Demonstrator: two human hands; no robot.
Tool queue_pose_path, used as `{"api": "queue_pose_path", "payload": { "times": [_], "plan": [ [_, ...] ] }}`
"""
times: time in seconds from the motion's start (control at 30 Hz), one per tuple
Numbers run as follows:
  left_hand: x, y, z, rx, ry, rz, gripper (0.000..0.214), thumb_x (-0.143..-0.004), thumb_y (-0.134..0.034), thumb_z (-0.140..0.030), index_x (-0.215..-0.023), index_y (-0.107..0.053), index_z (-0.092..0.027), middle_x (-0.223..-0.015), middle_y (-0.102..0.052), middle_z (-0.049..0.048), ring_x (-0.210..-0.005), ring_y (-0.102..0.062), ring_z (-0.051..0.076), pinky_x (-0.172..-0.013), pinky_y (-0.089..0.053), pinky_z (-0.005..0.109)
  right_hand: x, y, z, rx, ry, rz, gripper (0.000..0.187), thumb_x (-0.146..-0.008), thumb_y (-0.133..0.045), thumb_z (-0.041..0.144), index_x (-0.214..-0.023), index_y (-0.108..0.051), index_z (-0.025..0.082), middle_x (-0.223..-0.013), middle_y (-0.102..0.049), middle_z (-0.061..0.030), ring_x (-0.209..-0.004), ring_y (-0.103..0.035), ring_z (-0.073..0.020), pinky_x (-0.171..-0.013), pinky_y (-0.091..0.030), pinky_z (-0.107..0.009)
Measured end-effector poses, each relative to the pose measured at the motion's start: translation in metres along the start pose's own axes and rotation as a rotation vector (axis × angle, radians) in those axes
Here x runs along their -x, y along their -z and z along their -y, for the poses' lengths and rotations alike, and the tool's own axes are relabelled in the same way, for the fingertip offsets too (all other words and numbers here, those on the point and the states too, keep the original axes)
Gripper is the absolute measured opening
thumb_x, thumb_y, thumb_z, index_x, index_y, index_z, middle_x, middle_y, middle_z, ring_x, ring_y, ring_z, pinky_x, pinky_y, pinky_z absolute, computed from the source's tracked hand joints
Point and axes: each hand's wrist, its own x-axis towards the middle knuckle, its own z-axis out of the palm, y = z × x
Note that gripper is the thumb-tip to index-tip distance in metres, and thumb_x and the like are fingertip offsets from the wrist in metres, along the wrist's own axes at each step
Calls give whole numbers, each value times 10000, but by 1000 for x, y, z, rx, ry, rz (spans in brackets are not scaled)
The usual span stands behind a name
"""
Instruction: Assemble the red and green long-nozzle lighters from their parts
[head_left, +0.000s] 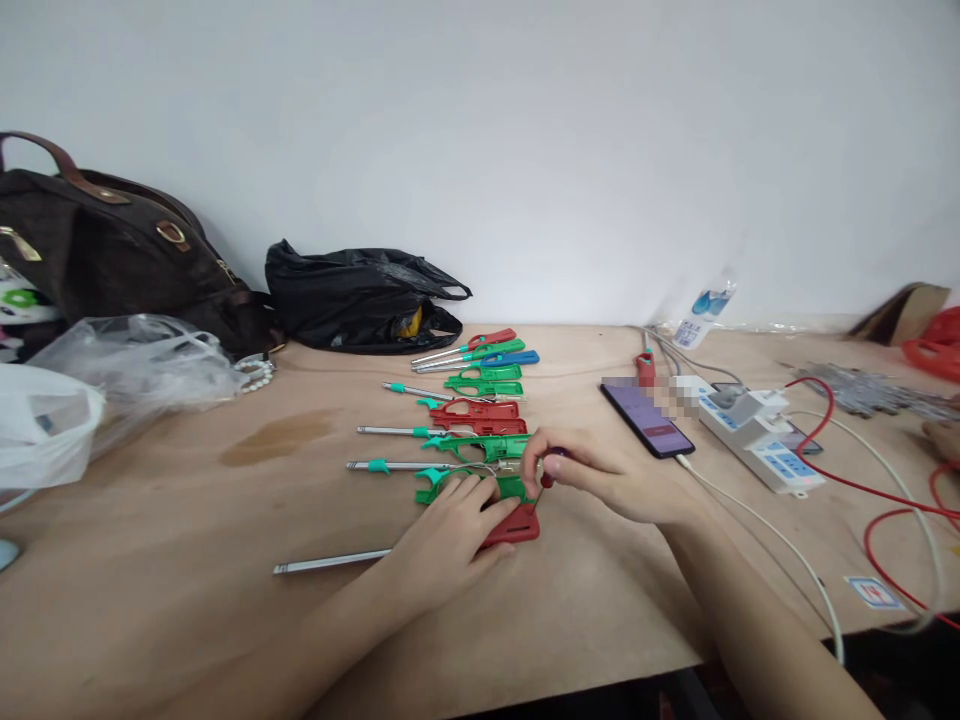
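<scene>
Red lighter body (519, 524) lies flat on the wooden table (225, 620), mostly hidden under the left hand (450, 535). Only its glossy red plastic rear end shows past the thumb. A thin silver metal tube (330, 563) runs out from under the heel of that hand, away from the fingers and level on the table. The left fingers are spread and bent over the body, with the thumb laid along its near edge, pinning and gripping it in place.

The right hand (600, 475) sits just beyond the left fingertips. Its thumb and forefinger are pinched on a small tool (547, 478) with a dark red grip. The tool points down at the spot just past the left fingertips, though its tip is too small to make out.

Just beyond the fingers of both hands lies a row of similar lighters (480, 415) in green, red and blue, each with a loop handle and most with a silver tube. The nearest green one touches the left fingertips.

Outward from the back of the right hand are a phone (646, 418) with its screen lit, a white power strip (757, 440) and a red cable (877, 500). Well beyond the left hand sit a black plastic bag (360, 295) and a brown handbag (112, 250).
</scene>
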Motion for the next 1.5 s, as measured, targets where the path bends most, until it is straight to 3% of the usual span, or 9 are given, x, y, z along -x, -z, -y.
{"api": "queue_pose_path", "payload": {
  "times": [0.17,0.3,0.4,0.57,0.73,0.93,1.1,1.33,1.5],
  "plan": [
    [1,-1,1,-1,-10,-4,381,-887,-624,-315,-1250,-578,-208,-1038,-570,88,-947,-523,274,-781,-465,383,-2,3,-10,-116,19,13,246,-951,-552,403,-884,-580,168,-791,-584,-10,-705,-522,-127,-649,-411,-259],
    [1,-2,3,3,-21,-28,365,-897,-605,-330,-1243,-577,-219,-1042,-565,81,-944,-522,267,-798,-463,389,0,9,-15,-228,-3,86,257,-988,-470,405,-1008,-565,167,-891,-576,-22,-659,-535,-102,-617,-429,-253],
    [1,-3,3,3,-18,-33,378,-896,-607,-333,-1252,-573,-209,-1043,-567,82,-941,-524,265,-798,-466,388,1,10,-18,-233,-37,41,216,-963,-529,372,-989,-584,166,-897,-595,-27,-623,-553,-101,-598,-444,-259],
    [1,-2,1,4,6,-11,385,-876,-640,-300,-1240,-587,-187,-1051,-574,89,-955,-526,273,-800,-467,395,-5,2,-17,-12,3,-189,233,-813,-732,364,-797,-592,179,-809,-601,-12,-722,-549,-143,-638,-440,-264],
    [1,-2,1,15,3,-26,369,-885,-628,-318,-1231,-593,-196,-1044,-572,83,-948,-527,268,-800,-463,390,-10,-10,-15,468,131,-363,257,-939,-561,335,-735,-541,181,-797,-545,-22,-691,-502,-140,-587,-382,-248],
    [2,-3,2,-4,5,-31,374,-880,-638,-326,-1227,-594,-192,-1036,-572,82,-949,-526,272,-793,-460,389,-5,-11,-8,744,148,-274,236,-989,-347,246,-840,-518,181,-762,-599,-36,-686,-542,-177,-635,-381,-287],
    [1,-5,3,26,-7,-68,343,-920,-571,-361,-1221,-599,-198,-1011,-568,80,-925,-525,266,-769,-461,383,-1,-10,-4,806,115,-287,186,-946,-368,166,-924,-552,175,-728,-645,-20,-657,-561,-172,-630,-362,-277],
    [1,-2,0,18,10,-22,370,-896,-614,-346,-1228,-600,-184,-1034,-573,91,-947,-524,277,-787,-465,397,-4,-10,-4,1023,273,-319,287,-962,-385,240,-716,-519,177,-619,-565,-17,-573,-488,-158,-590,-297,-288],
    [1,-2,0,1,14,-21,369,-884,-635,-327,-1228,-598,-198,-1025,-572,80,-951,-526,270,-787,-463,382,-1,-10,-1,1022,235,-277,240,-904,-371,164,-713,-515,173,-604,-533,-8,-557,-464,-152,-596,-304,-291]
  ]
}}
